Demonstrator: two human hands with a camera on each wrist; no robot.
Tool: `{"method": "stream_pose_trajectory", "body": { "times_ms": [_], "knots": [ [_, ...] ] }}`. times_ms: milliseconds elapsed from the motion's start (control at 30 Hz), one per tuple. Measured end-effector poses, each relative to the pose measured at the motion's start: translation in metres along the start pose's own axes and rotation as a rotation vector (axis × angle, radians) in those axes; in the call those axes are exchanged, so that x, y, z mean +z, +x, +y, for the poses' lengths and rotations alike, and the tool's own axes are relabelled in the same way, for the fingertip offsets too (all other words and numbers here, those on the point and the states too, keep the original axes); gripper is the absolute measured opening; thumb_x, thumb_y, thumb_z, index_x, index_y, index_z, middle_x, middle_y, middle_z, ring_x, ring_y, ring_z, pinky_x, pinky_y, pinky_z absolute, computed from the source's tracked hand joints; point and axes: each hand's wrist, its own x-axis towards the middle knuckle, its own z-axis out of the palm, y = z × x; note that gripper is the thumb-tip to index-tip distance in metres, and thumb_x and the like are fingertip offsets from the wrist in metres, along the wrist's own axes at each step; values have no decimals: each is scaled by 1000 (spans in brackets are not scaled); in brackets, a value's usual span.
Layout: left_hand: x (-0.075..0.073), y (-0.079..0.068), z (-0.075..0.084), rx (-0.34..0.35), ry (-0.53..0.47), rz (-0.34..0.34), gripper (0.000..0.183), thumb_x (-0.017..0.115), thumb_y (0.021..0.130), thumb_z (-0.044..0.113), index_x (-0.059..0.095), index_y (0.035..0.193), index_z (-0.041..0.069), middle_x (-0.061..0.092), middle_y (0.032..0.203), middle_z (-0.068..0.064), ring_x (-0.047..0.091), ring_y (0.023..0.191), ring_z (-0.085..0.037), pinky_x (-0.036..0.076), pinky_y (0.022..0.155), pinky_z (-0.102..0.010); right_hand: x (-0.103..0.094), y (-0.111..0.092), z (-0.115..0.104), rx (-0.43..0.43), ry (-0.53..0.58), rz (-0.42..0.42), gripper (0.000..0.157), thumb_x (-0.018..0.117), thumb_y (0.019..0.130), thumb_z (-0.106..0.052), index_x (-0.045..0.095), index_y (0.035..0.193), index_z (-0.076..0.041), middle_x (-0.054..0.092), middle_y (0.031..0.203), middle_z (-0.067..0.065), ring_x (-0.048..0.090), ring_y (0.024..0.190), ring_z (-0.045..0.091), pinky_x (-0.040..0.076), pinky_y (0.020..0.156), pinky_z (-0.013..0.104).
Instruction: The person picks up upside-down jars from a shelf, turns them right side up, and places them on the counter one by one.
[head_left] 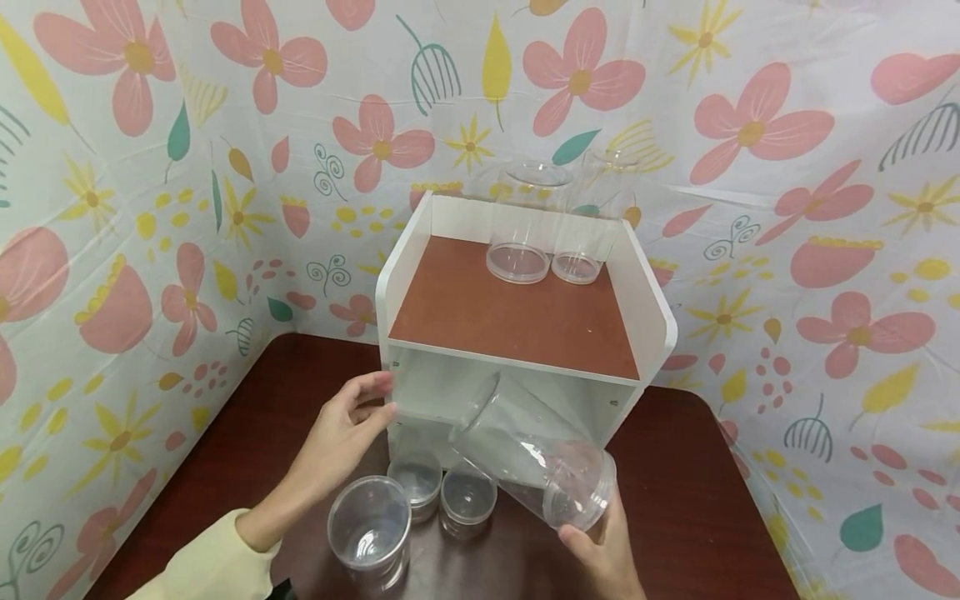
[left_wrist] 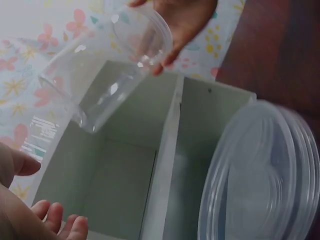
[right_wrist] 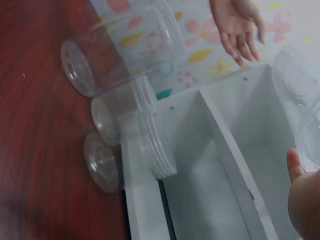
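- Held clear jar: tipped over, in front of the open face of the white shelf unit. In the head view its long axis slants from 4 o'clock to 10 o'clock, far end toward 10. Which end is the mouth: cannot tell.
- Right hand: clamped on the jar's 4 o'clock end, thumb on the near side, fingers wrapped round the other.
- Left hand: at 9 o'clock from the jar and well apart from it; thumb and fingers apart, loosely bent, fingertips near the shelf unit's side edge. Contact with that edge: cannot tell.
- Three desk jars: upright on the dark desk, at 8 o'clock from the held jar.
- Two tall jars: upright on the brown top, at 12 o'clock.
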Motion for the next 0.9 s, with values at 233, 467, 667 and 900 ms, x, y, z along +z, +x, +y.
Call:
{"method": "stream_pose_trajectory", "body": {
  "times_ms": [233,467,667,900],
  "knots": [
    [-5,13,-9,42,88,128,48,67,99,9,52,143,-2,54,136,-21,57,123,-34,48,104,-44,-17,4,-10,-2,-31,19,78,63,81,4,30,151,13,58,136,22,64,120,26,56,92,32],
    [-5,28,-15,56,77,123,54,66,101,8,46,148,-7,49,145,-26,48,136,-40,40,113,-50,-28,8,-17,-33,-60,10,76,61,84,2,27,150,17,56,132,32,63,119,31,57,91,32],
    [-4,37,-17,8,46,68,59,63,104,16,40,154,-5,45,153,-25,47,140,-38,42,111,-47,-36,7,-23,-12,-114,42,77,61,89,-4,25,155,13,53,138,28,61,120,27,55,92,28],
    [0,48,-21,22,45,39,55,62,104,17,44,153,-1,54,147,-20,54,135,-33,47,106,-46,-44,6,-28,7,-151,63,79,59,90,-5,23,159,8,52,147,20,62,119,21,53,92,24]
  ]
}}
